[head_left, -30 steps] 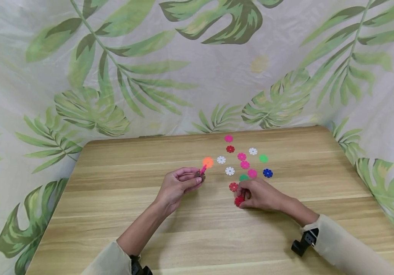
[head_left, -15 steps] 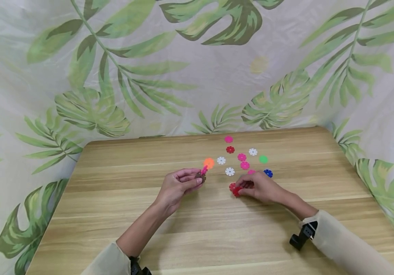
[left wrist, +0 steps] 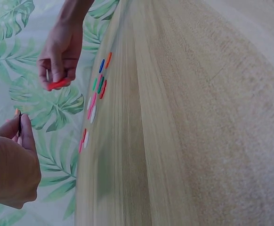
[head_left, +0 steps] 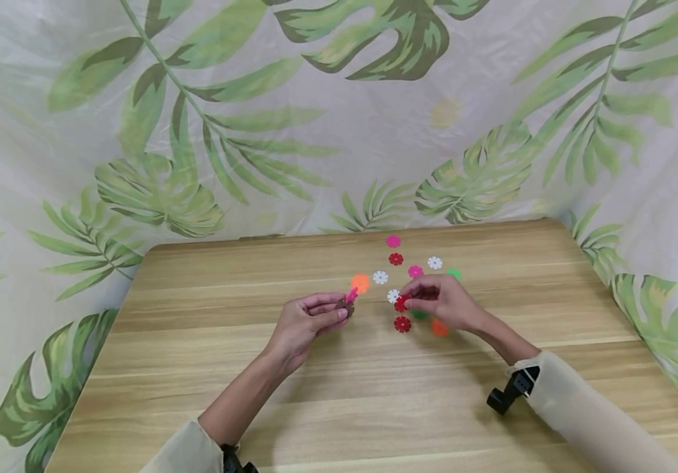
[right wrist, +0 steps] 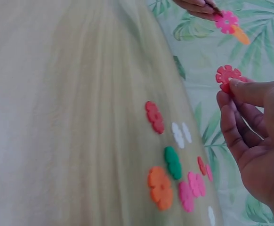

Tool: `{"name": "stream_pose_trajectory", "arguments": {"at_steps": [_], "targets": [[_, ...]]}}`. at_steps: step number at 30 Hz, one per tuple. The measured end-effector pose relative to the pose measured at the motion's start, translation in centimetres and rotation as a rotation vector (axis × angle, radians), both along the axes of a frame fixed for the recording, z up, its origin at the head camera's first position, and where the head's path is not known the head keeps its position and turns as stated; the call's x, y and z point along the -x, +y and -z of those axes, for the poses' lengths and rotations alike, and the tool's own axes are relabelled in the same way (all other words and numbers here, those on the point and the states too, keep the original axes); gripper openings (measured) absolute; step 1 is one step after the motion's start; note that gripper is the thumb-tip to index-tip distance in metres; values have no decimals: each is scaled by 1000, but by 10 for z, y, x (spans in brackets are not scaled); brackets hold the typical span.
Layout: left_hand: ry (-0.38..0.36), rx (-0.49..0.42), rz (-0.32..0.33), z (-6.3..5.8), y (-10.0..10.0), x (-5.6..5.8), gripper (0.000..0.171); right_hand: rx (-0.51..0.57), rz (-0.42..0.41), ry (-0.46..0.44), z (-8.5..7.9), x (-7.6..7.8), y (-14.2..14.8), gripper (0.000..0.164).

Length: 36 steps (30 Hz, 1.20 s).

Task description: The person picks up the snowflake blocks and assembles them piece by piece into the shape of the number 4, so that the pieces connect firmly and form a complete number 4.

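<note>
Over a wood-grain table point(head_left: 315, 407), we saw a person in pale sleeves point(head_left: 599, 420) with plastic discs in both hands. The left hand point(head_left: 306, 325) pinched a brown disc point(head_left: 347, 308) between thumb and fingers; from it a pink disc point(head_left: 352, 295) stuck out at a tilt, with an orange disc point(head_left: 360, 284) attached to its far edge. Opposite, we found the right hand point(head_left: 451, 302) pinching a notched red disc point(head_left: 401, 303) between thumb and fingertips, raised above the tabletop and apart from the linked trio. Just below that piece, in the head view, we noted a second red disc point(head_left: 402, 324) on the wood, near a dark green disc point(head_left: 419, 315) and a loose orange disc point(head_left: 440, 327). Farther back lay three white discs point(head_left: 378, 276), a third red disc point(head_left: 395, 259) and, near the far edge, a loose pink disc point(head_left: 393, 242); the right hand partly hid a light green disc point(head_left: 454, 273). The left-wrist view showed us a blue disc point(left wrist: 101, 65) just beside the loose orange one. Behind the table we saw a leaf-print cloth point(head_left: 256, 118).
</note>
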State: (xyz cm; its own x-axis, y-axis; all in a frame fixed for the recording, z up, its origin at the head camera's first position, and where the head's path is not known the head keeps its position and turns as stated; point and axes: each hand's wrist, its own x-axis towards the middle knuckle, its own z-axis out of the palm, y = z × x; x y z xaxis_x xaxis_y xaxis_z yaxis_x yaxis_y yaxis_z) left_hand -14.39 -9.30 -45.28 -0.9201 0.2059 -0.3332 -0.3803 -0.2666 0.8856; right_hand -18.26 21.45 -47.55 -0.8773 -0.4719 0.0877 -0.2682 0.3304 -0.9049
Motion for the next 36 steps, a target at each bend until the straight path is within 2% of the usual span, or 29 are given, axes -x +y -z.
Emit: {"name": "stream_pose_trajectory", "arguments": {"at_steps": [7,16,23,36], "targets": [[1,-11,22,0,0,-2,37,85,57,-18,-13,5,-4,16],[10,1,48,0,1,-4,38,113,112,5,-21,12,-14,14],[27,8,76,1,1,-5,38,176,109,30,-25,15,-22,15],[32,9,91,1,1,-5,37,198,94,-9,-30,16,-32,17]]}}
